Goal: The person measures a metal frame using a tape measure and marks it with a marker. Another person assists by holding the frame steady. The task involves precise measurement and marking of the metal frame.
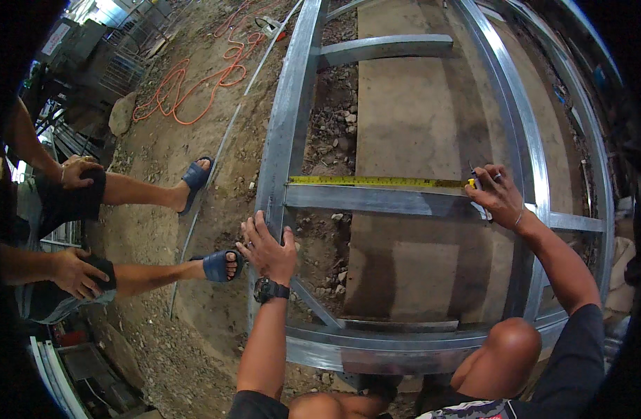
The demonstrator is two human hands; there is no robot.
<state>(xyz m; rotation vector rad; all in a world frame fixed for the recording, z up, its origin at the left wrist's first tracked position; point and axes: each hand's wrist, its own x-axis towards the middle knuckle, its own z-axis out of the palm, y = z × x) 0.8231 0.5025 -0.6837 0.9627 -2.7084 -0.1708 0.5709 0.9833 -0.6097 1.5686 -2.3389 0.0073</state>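
Note:
My left hand [268, 248], with a dark watch on its wrist, lies with fingers spread on the long left beam [270, 150] of a silvery metal frame. A yellow tape measure [376, 181] stretches along the top edge of a metal crosspiece [376, 200], from that beam toward the right. At the tape's right end my right hand [498, 195] is closed round the tape measure, whose case is mostly hidden by the fingers. Something thin and dark sticks up beside those fingers, too small to name.
A person with hands on their knees [76, 272] sits at the left, sandalled feet close to the frame. An orange cord [188, 87] and a long thin rod [229, 126] lie on the dirt. Boards [404, 112] show beneath the frame. Machinery [76, 52] stands far left.

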